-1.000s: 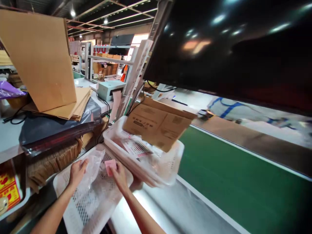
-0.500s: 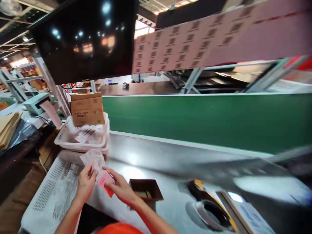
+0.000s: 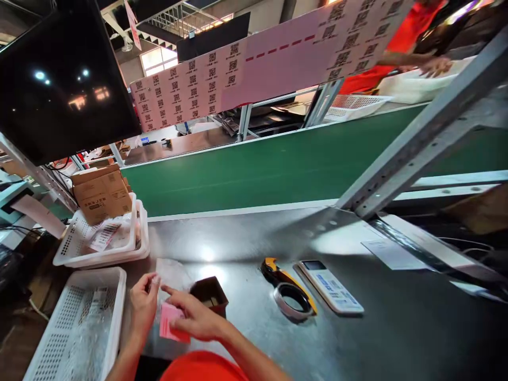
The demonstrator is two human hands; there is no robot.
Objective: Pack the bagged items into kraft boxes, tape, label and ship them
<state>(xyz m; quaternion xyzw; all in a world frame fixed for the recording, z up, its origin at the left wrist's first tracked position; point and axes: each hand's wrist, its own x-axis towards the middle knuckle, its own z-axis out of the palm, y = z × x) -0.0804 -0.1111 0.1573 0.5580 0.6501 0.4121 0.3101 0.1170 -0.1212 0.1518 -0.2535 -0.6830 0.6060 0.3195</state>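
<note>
Over the metal table (image 3: 254, 338), my left hand (image 3: 144, 299) pinches the edge of a clear plastic bag (image 3: 171, 272). My right hand (image 3: 196, 316), just beside it, has its fingers closed on a pink card (image 3: 170, 321), with the index finger reaching toward the bag. Behind my right hand stands a small open brown box (image 3: 210, 295), partly hidden by the hand. The bag spreads out behind both hands, and its lower part is hard to make out.
White baskets (image 3: 119, 296) with plastic packets stand at the left, a cardboard box (image 3: 101, 196) on the rear one. Right of the box lie a yellow tape dispenser (image 3: 296, 301) and a white device (image 3: 331, 288). A metal post (image 3: 420, 127) rises at right; another person's hand (image 3: 436, 66) is beyond.
The view has swung to the right, bringing the metal post and another person into sight. My hands and the bag are now over the table, nearer the small box; the pink card stays in my right hand.
</note>
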